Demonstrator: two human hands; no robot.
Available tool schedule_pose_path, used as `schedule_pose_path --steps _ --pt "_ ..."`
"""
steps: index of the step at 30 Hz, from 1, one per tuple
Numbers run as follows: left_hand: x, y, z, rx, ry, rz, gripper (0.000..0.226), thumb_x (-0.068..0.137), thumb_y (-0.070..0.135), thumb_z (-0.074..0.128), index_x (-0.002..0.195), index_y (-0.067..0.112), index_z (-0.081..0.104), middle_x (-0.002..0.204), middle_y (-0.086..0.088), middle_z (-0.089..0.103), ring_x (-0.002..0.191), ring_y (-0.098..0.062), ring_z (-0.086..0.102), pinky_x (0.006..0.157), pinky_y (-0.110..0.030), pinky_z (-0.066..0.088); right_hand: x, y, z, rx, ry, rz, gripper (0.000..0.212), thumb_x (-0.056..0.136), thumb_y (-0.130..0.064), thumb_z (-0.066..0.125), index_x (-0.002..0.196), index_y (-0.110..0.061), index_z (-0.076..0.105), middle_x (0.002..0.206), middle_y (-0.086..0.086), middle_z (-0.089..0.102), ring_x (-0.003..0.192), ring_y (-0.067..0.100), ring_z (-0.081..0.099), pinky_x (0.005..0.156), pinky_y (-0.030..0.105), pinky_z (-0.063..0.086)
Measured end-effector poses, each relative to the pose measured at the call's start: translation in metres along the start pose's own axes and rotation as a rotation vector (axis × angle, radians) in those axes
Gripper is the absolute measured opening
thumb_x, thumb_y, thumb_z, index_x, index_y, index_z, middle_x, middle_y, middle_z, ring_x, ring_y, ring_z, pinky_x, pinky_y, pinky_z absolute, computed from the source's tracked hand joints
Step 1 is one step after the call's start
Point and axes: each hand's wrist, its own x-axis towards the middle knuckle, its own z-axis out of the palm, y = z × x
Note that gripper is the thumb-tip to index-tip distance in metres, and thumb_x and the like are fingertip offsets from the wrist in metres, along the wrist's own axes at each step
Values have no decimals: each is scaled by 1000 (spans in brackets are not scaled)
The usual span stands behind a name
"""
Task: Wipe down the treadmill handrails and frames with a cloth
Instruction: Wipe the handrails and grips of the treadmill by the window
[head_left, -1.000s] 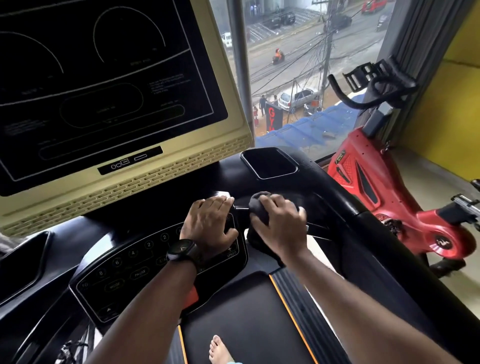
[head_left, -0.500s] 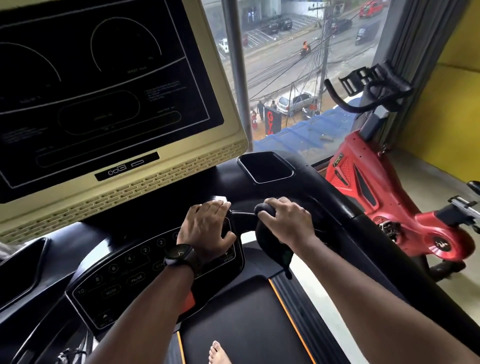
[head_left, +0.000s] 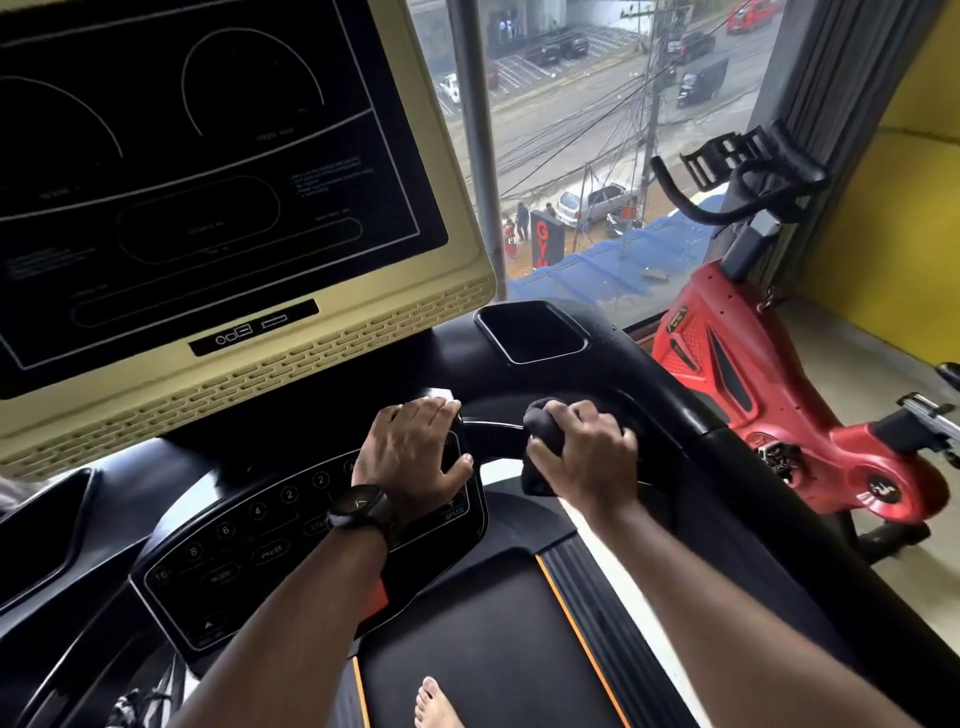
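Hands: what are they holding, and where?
The right hand grips a dark cloth bunched around the handrail. The left hand holds nothing; it rests on the console edge.

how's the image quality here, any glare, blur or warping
Head view: wide-angle warping bows the console screen and window post; daylight from the window leaves a glare streak on the handrail; the dark cloth in the right hand loses detail; the edges are soft.
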Motion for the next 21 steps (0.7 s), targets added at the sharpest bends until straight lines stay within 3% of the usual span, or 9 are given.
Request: schedule_pose_path --steps 3,8,12,17,21 --pt "-1 0 0 -6 -13 2 69 80 60 43 135 20 55 137 3 58 125 -17 53 103 -40 42 33 17 -16 182 -225 95 40 85 -61 53 114 -38 67 107 -2 67 99 33 66 81 38 47" --pt "-1 -1 2 -14 8 0 69 80 60 45 134 19 56 135 2 60 124 -17 55 102 -40 43 -7 11 5 -24 80 19 47 76 -59 49 109 -31 69 100 0 67 89 31 65 81 44 47" --pt "0 0 1 -8 -3 1 69 80 60 44 134 19 56 136 3 59 124 -17 54 102 -40 42 32 23 -14 143 -214 106 39 83 -62 49 106 -36 66 101 -2 66 96 30 66 75 36 44" --pt "-1 -1 3 0 13 -3 69 80 60 43 135 19 56 135 3 60 124 -16 54 102 -39 41 -16 20 9 -2 89 -4 50 76 -56 53 114 -26 67 105 4 65 92 31 64 83 46 46" --pt "1 0 2 3 -4 1 69 80 59 43 134 19 56 135 2 60 124 -17 55 101 -40 42 20 19 -9 41 -94 113 58 74 -65 37 111 -33 68 101 2 65 93 33 66 79 43 48"
